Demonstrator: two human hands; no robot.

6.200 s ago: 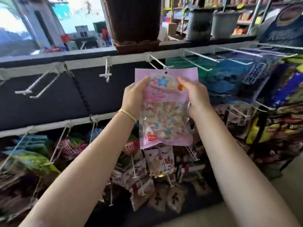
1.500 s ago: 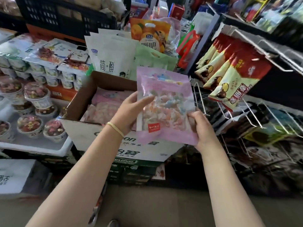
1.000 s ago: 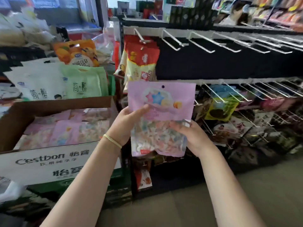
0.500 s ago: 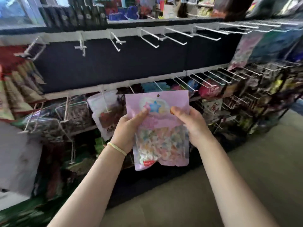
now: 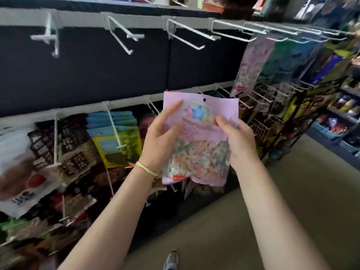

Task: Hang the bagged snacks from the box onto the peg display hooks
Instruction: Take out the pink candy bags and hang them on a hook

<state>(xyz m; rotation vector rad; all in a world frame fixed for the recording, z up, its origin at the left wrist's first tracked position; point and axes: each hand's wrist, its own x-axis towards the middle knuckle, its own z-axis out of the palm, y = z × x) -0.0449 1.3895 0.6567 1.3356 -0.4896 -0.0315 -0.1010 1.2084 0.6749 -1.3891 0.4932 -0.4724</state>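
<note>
Bare forearms, thin yellow band point(image 5: 147, 169) on left wrist, grey sneaker point(image 5: 171, 260)

Legible text, rack and stock:
- Dark brown snack bags point(image 5: 76, 151), lower row, left: large white Chinese characters, "花生" readable.
- Pink candy bag point(image 5: 202, 121), held up before the rack: small print under the star picture, blurred, unreadable.
- Red label at its lower corner: unreadable.

Peg display rack point(image 5: 116, 65), dark backing: upper rail's white hooks point(image 5: 124, 36) bare toward left end, one pink bag point(image 5: 251, 61) toward right; lower rail hung with assorted snack bags point(image 5: 115, 137).
</note>
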